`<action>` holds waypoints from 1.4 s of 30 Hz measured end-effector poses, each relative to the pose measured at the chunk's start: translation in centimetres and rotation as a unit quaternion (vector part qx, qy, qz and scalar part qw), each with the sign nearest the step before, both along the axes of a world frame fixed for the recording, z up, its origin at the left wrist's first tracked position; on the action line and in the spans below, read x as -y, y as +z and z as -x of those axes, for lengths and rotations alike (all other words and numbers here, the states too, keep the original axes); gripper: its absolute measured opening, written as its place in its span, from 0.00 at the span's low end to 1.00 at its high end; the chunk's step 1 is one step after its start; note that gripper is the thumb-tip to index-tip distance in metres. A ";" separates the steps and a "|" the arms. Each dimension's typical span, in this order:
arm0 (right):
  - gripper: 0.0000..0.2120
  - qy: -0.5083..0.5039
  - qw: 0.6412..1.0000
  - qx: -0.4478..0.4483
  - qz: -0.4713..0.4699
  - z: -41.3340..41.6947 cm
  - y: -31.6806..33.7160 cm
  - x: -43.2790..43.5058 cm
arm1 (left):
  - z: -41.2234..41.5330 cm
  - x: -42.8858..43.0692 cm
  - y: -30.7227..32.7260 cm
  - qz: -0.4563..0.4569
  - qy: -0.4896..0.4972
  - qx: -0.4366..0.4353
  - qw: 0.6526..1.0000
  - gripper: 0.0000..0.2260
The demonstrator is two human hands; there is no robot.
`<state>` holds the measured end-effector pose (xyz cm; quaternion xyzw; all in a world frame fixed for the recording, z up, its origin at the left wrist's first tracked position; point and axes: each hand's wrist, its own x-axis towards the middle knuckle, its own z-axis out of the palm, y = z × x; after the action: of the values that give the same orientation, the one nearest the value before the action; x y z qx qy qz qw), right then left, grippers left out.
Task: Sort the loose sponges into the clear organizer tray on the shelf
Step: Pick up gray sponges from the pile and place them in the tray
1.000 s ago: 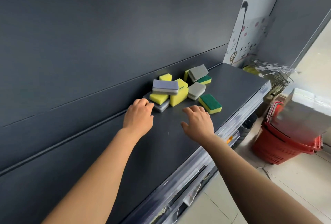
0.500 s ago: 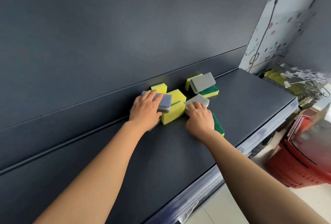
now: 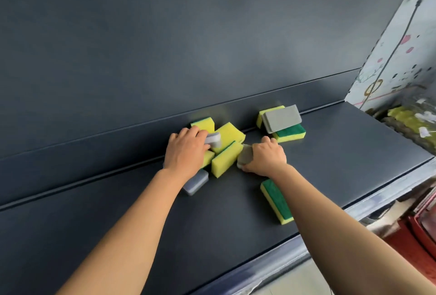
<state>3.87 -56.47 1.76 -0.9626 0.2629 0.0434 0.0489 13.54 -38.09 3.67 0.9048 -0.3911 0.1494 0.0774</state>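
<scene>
On the dark shelf (image 3: 330, 165), seen from the head camera, a big yellow sponge (image 3: 226, 160) lies in the middle of the pile. Left of it, the left hand (image 3: 186, 153) curls round a small grey sponge (image 3: 213, 140). Just right of it, the right hand (image 3: 266, 157) pinches a darker grey sponge (image 3: 245, 155). Nearer the person than the yellow one, a green-topped sponge (image 3: 277, 200) lies flat, its long side pointing toward the person. The right hand is closer to it. The clear tray is not in sight, so I cannot tell which way to carry.
</scene>
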 end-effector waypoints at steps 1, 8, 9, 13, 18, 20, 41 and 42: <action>0.34 0.006 1.000 0.016 0.012 0.0 -0.1 -0.1 | 0.0 -0.2 0.1 0.015 0.006 -0.006 1.000 0.12; 0.30 -0.010 0.982 0.180 -0.057 -0.5 -0.3 -1.4 | 1.2 -2.8 0.5 0.148 0.071 -0.069 0.984 0.19; 0.33 -0.012 0.979 0.197 -0.052 -0.6 -0.2 -1.7 | 1.5 -3.5 0.5 0.172 0.074 -0.071 0.980 0.19; 0.37 0.001 0.961 0.264 -0.083 -1.0 0.4 -3.4 | 2.4 -5.9 0.6 0.270 0.098 -0.094 0.953 0.18; 0.33 0.026 0.912 0.370 -0.173 -1.5 2.3 -6.8 | 2.8 -9.5 1.1 0.417 0.163 -0.149 0.882 0.13; 0.29 0.050 0.885 0.404 -0.225 -1.6 3.3 -8.6 | 3.3 -11.2 1.5 0.472 0.171 -0.183 0.845 0.12; 0.16 0.218 0.771 0.334 -0.496 1.4 3.8 -37.7 | 14.7 -38.3 0.8 0.610 0.285 -0.264 0.691 0.10; 0.16 0.224 0.767 0.328 -0.504 1.7 3.7 -39.5 | 15.4 -40.0 0.6 0.609 0.293 -0.261 0.690 0.10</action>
<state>2.13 -16.95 5.46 -0.7870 -0.0517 -0.1390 0.5988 -1.90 1.89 4.31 0.7305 0.1059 0.1280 0.6624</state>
